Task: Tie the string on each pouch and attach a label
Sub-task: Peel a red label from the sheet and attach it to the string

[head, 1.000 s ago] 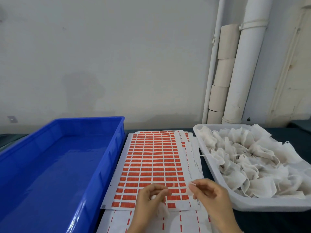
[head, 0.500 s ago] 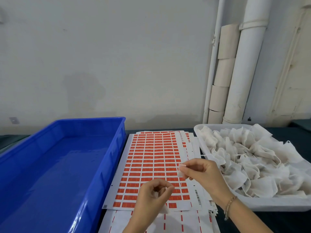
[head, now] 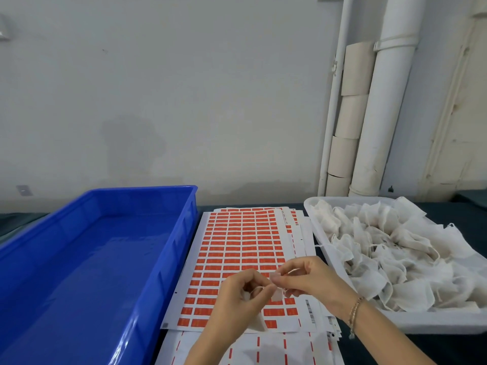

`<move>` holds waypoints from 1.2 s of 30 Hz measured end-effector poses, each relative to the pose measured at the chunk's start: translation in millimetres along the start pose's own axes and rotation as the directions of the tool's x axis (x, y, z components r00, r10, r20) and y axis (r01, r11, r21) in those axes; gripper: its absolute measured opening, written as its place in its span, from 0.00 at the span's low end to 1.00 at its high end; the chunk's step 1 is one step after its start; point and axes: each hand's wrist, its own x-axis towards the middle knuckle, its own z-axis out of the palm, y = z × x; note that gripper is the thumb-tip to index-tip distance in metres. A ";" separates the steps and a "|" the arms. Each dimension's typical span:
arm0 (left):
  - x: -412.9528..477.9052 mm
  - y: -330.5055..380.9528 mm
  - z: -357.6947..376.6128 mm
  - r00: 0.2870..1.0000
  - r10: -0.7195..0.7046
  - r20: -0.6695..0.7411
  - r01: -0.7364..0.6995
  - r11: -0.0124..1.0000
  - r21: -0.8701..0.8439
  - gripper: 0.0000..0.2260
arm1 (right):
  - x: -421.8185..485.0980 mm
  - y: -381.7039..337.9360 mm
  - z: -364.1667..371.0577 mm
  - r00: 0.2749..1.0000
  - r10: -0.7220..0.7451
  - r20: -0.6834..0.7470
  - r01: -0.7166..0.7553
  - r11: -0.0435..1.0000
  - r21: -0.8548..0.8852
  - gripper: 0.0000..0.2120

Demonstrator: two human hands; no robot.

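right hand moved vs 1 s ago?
Yes. The right hand shifted left across the label sheet, away from the white tray and toward the blue tray.

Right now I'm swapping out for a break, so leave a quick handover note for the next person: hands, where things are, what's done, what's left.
Left hand grips a white pouch, its string looped at the fingertips. Right hand pinches a small label by the string.
Label sheets lie in the middle, blue crate on the left, white tray of pouches on the right.
Done: label peeled. Left: fix it on, then work through the tray.
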 end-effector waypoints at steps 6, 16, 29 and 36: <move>0.5 -2.7 4.9 0.998 -0.042 -0.042 0.040 0.999 -0.032 0.05 | -2.5 0.0 -0.5 1.000 0.019 0.023 -0.020 0.998 0.060 0.07; -0.8 -1.7 10.1 0.987 -0.087 -0.138 0.076 0.994 -0.081 0.07 | -2.9 2.4 1.0 0.999 0.030 0.023 -0.032 0.992 0.120 0.08; -1.3 1.6 5.7 0.981 -0.180 -0.077 0.170 0.978 -0.121 0.05 | -0.3 9.6 -7.7 0.974 0.020 0.224 -0.078 0.964 0.253 0.17; -4.4 4.9 4.3 0.969 -0.219 -0.113 0.203 0.970 -0.136 0.04 | 0.1 15.3 -12.8 0.945 0.004 0.326 -0.133 0.917 0.376 0.18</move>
